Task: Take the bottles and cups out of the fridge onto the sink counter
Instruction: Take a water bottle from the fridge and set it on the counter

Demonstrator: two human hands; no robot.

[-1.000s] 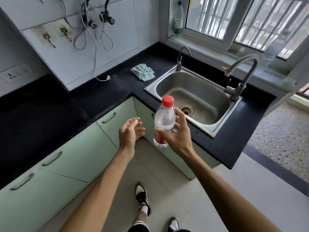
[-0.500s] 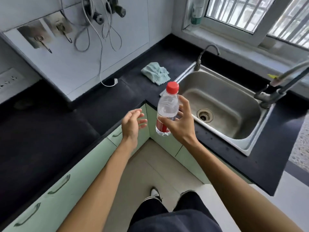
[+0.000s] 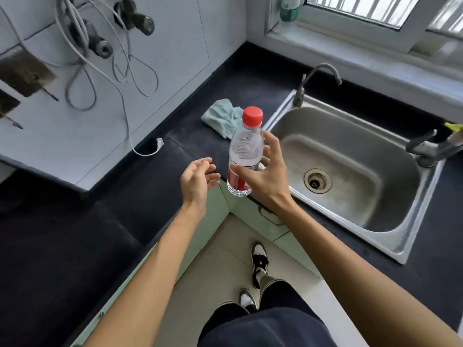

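A clear plastic water bottle point(image 3: 244, 151) with a red cap and a red label stands upright in the air over the inner corner of the black sink counter point(image 3: 155, 186). My right hand point(image 3: 265, 176) grips it around its lower half, fingers curled round the far side. My left hand point(image 3: 198, 181) hovers just left of the bottle with relaxed fingers and holds nothing. The steel sink point(image 3: 350, 169) lies to the right of the bottle. No fridge or cups are in view.
A light blue cloth point(image 3: 220, 116) lies on the counter behind the bottle. Two taps point(image 3: 308, 83) stand at the sink's rim. Cables with a white plug point(image 3: 159, 142) hang down the wall. A green-labelled bottle point(image 3: 288, 8) is on the windowsill. Green cabinet doors point(image 3: 250, 211) run below.
I have stepped closer to the counter corner. The bottle, still in my right hand, now hangs above the counter edge near the sink; my left hand stayed beside it.
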